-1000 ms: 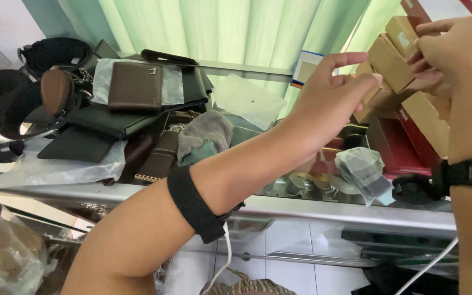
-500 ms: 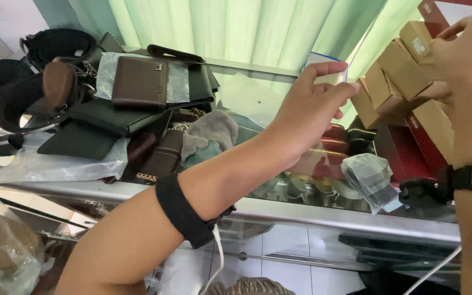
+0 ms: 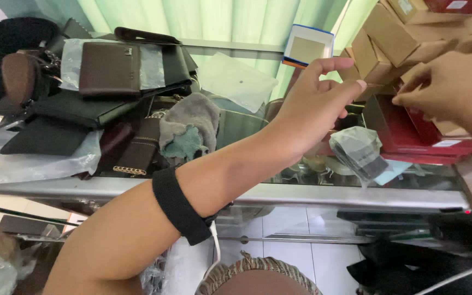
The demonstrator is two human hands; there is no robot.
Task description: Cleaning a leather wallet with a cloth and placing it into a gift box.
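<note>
Left hand (image 3: 310, 106): grip apart, fingers spread, reaching toward stacked brown cardboard boxes (image 3: 389, 41). Right hand (image 3: 446, 90): fingertips pinched against the stack, steadying it; contents of the pinch not discernible. Stack sits on red boxes (image 3: 411, 134), at the right of the glass worktop (image 3: 236, 128). Leftward: matte brown leather wallet (image 3: 109, 68), grey cloth (image 3: 189, 123).

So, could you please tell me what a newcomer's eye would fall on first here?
Two bare hands meet at the upper right: the left hand with open fingers, the right hand beside it, fingertips on a stack of brown cardboard boxes. On the left of the glass counter lies a heap of dark wallets and bags.
</note>
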